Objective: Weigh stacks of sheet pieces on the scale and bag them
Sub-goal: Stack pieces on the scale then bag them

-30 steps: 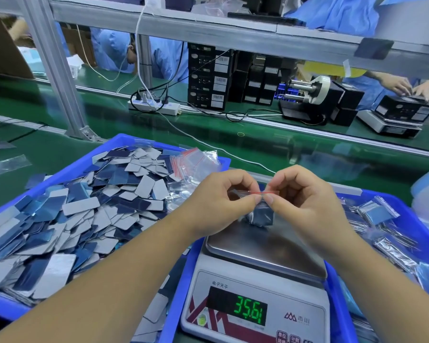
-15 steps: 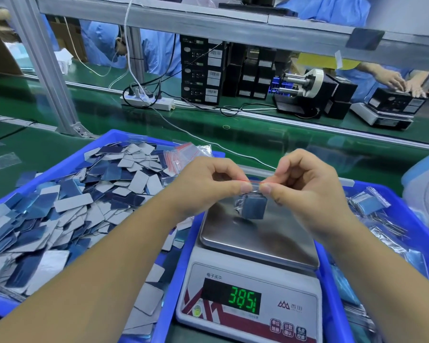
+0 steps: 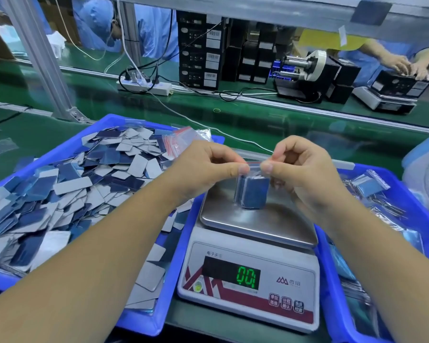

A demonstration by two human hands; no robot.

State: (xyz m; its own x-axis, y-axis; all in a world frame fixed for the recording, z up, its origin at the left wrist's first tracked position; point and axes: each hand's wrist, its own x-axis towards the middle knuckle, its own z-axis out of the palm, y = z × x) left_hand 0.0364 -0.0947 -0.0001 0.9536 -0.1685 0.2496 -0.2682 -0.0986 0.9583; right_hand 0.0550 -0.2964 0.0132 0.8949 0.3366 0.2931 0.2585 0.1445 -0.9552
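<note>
clear zip bag (image 3: 252,191) of blue sheet pieces, red-striped top pinched by both hands' fingers (image 3: 235,169)

Landmark: scale (image 3: 248,276). Its steel pan (image 3: 233,219) is bare at the near edge; the space above is taken by both hands (image 3: 203,169) pinching a filled bag (image 3: 253,191). Left of the scale, passage is blocked by a blue tray (image 3: 144,325) heaped with loose sheet pieces (image 3: 67,184) and empty bags (image 3: 186,137). Right of the scale, a second blue tray (image 3: 337,305) of packed bags is butted against it. Beyond the scale, open green tabletop (image 3: 295,137) is crossed by one white cable (image 3: 198,123).
</note>
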